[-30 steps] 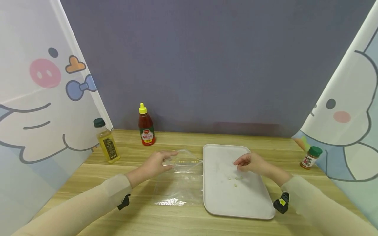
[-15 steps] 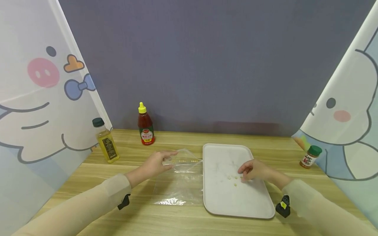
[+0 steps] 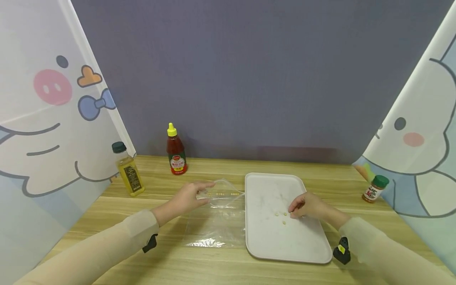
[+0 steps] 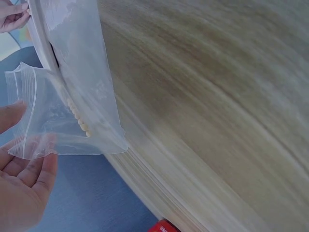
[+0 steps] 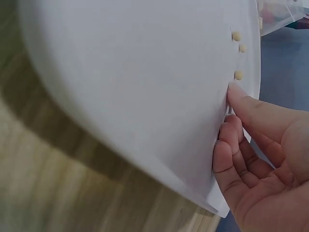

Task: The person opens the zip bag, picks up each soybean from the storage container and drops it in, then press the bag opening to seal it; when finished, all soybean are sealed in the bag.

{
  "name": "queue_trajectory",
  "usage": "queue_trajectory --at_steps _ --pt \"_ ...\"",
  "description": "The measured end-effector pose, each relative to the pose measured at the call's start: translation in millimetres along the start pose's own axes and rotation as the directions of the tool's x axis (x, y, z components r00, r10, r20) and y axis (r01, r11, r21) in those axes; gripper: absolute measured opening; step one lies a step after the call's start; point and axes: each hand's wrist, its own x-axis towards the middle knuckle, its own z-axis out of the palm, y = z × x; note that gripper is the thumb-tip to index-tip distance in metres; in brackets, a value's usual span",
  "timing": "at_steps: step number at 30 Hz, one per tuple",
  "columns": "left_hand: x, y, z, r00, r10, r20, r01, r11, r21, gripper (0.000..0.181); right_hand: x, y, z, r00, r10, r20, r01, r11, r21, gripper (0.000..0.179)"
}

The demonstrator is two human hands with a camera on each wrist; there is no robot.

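Observation:
In the head view, my left hand (image 3: 187, 198) holds a clear zip bag (image 3: 217, 225) by its mouth, thumb and fingers spread apart so the mouth gapes. Inside the bag lies a row of pale yellow soybeans (image 4: 77, 117), seen in the left wrist view. A white tray (image 3: 285, 245) sits to the right of the bag. Over it, my right hand (image 3: 309, 206) has thumb and fingertips together at the tray surface, pinching where a soybean lay; that bean is hidden. Three loose soybeans (image 5: 238, 75) lie on the tray beside the thumb.
A red sauce bottle (image 3: 176, 156) with a yellow cap stands at the back. Left of it is an oil bottle (image 3: 132, 176). A green-capped spice jar (image 3: 372, 192) stands at the far right. Cartoon-printed panels flank the wooden table (image 3: 213, 267).
My right hand has come down and toward the right on the tray, its fingertips closing where a fourth soybean was visible. My left hand and the bag have stayed in place.

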Motion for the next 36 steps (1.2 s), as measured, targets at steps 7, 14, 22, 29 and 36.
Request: queue_trajectory --at_steps 7,14,22,29,36 --pt "0.1 -0.9 1.7 1.0 -0.003 -0.004 0.003 1.0 0.009 0.054 -2.0 0 -3 1.0 0.007 0.004 -0.007 1.0 0.022 0.016" --pt "0.5 0.5 1.6 1.0 -0.006 -0.002 0.006 1.0 0.011 0.055 3.7 -4 -11 0.999 0.03 0.019 -0.032 0.986 0.161 0.024" --pt "2.1 0.2 0.7 1.0 -0.01 0.001 0.01 1.0 0.006 0.054 12.9 -31 -24 0.999 -0.04 0.023 0.033 0.968 0.251 0.035" --pt "1.7 0.8 0.0 1.0 -0.016 -0.001 0.016 1.0 0.013 0.055 23.8 -61 -21 1.0 -0.028 -0.01 0.03 0.977 0.213 0.028" --pt "2.4 1.0 -0.1 1.0 -0.004 0.007 0.004 1.0 0.017 0.054 43.6 -89 -7 0.996 -0.086 -0.003 0.084 0.958 0.274 0.024"
